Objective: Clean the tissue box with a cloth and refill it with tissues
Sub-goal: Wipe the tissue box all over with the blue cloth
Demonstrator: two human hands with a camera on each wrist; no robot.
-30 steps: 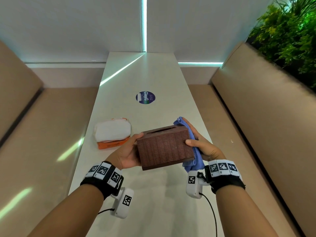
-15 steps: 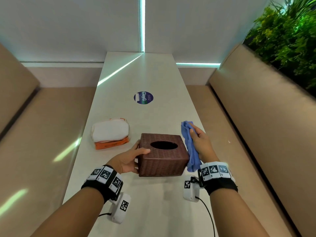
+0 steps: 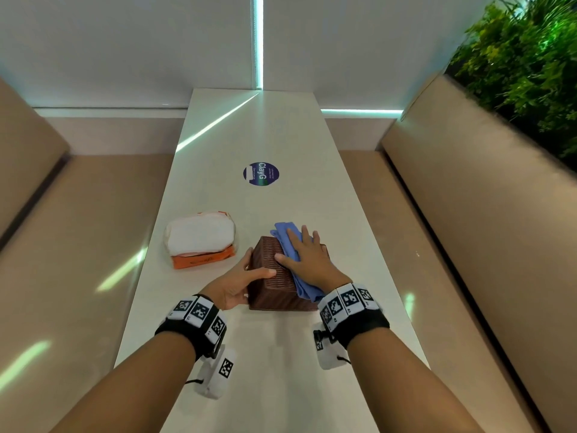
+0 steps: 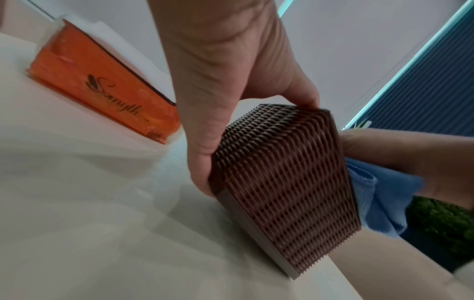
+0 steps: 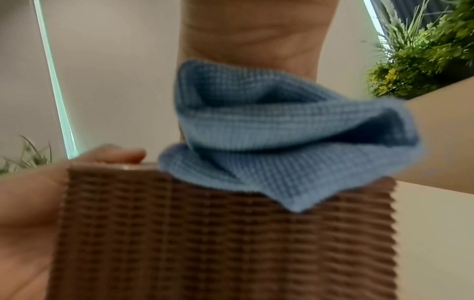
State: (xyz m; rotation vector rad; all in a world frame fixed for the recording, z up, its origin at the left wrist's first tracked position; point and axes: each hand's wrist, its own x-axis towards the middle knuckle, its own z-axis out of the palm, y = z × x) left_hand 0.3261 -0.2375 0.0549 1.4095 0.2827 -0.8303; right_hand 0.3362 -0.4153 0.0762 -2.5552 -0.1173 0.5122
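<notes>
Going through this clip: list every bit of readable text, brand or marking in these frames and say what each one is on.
"ClayG": on the round dark sticker stuck to the table; its smaller lines are too small to read.
"Smyth" or similar, in dark script: on the orange side of the tissue pack; the exact spelling is unclear, and the small print at its end is unreadable.
Black-and-white square code markers, no words: on the wristbands and wrist cameras.
Tissue box and blue cloth: no text.
</notes>
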